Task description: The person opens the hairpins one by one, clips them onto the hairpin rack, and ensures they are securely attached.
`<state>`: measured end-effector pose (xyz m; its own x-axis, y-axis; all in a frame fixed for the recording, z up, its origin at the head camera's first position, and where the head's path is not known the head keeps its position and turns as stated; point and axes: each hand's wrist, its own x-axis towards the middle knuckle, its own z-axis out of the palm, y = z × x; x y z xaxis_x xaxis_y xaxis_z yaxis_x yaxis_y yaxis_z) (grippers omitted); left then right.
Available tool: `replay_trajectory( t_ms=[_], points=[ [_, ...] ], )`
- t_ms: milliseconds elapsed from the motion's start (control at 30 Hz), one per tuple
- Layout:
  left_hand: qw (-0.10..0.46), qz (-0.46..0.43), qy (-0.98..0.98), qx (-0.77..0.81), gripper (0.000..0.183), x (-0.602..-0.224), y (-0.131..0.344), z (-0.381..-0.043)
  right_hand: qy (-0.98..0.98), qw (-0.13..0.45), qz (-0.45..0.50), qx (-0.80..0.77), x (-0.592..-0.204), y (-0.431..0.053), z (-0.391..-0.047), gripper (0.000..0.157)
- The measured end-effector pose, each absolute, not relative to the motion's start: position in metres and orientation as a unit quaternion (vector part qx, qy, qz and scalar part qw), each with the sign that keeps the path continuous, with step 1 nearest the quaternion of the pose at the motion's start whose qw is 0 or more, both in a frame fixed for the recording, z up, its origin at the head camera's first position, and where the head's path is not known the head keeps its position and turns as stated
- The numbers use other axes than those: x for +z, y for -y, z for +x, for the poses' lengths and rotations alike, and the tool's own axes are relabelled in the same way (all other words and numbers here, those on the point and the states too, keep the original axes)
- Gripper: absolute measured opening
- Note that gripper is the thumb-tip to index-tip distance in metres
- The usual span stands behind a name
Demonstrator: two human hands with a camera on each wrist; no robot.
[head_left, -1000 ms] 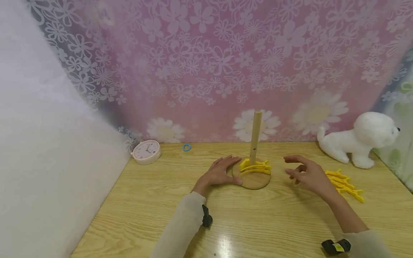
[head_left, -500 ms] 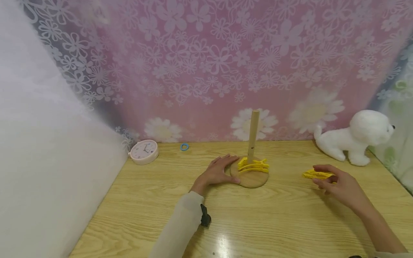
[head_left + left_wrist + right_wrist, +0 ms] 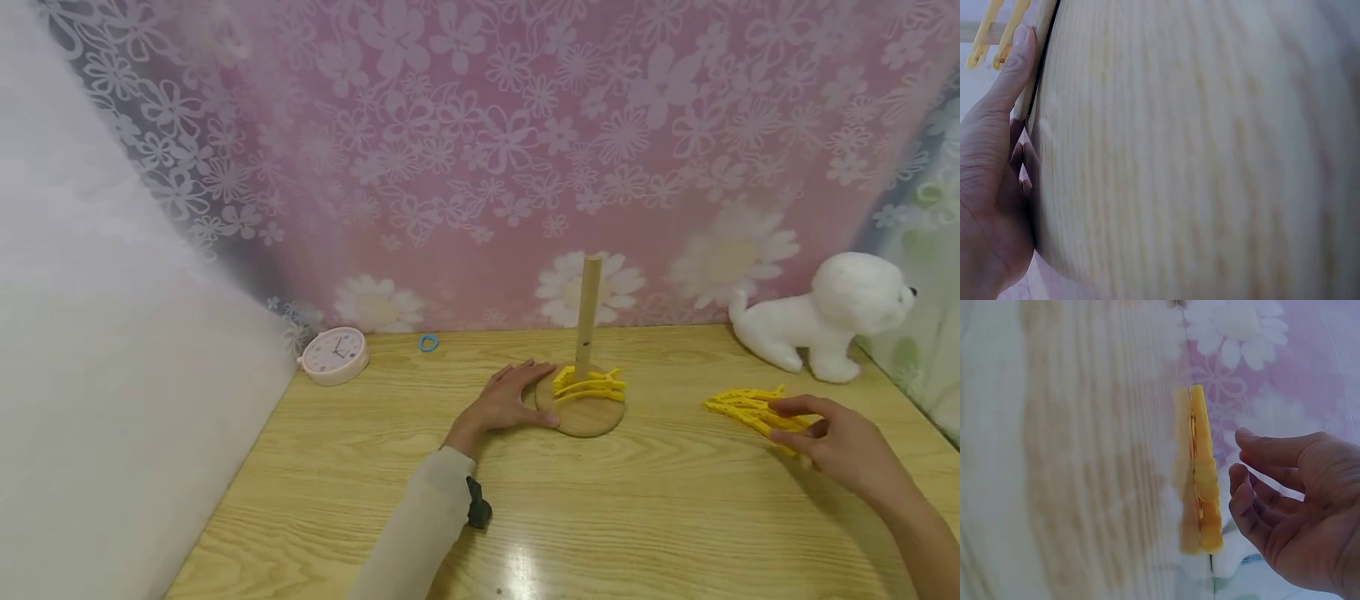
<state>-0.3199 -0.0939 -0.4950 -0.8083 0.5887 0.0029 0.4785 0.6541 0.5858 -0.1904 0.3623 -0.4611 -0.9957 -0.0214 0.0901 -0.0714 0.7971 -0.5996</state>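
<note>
Right hand [image 3: 847,442] moved rightward, relaxed near clips [image 3: 742,409]; left hand [image 3: 510,400] spread along base edge [image 3: 589,431]

The left forearm [image 3: 405,542], clothed in a pale sleeve [image 3: 431,487], extends from the near edge, left of centre, toward the far right; its cuff ends just short of the bare left wrist [image 3: 463,433]. The left hand [image 3: 508,403] is spread, the thumb [image 3: 1014,70] straight on its near side and the fingers [image 3: 531,375] extended on its far side, with a wide gap between. The right forearm [image 3: 918,533], bare where visible, enters from the near right and points far and left. The right hand [image 3: 847,443] is gently bent, thumb near, index finger far, tips apart.
</note>
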Motion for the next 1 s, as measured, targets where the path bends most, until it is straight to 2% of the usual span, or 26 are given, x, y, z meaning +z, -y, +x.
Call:
replay_trajectory(
  t_ms=[367, 800, 900, 1000],
  points=[
    [0.093, 0.289, -0.907, 0.292, 0.097, -0.500, 0.094, -0.321, 0.959, 0.008, 0.019, 0.282, -0.466, -0.376, -0.192, 0.042],
    [0.084, 0.287, -0.909, 0.289, 0.097, -0.498, 0.097, -0.323, 0.952, 0.022, 0.076, 0.295, -0.472, -0.361, -0.199, 0.033],
    [0.086, 0.288, -0.909, 0.290, 0.097, -0.499, 0.096, -0.322, 0.950, 0.017, 0.075, 0.303, -0.474, -0.359, -0.198, 0.037],
    [0.086, 0.288, -0.908, 0.293, 0.096, -0.500, 0.096, -0.322, 0.950, 0.003, 0.065, 0.305, -0.473, -0.359, -0.196, 0.048]
  ],
)
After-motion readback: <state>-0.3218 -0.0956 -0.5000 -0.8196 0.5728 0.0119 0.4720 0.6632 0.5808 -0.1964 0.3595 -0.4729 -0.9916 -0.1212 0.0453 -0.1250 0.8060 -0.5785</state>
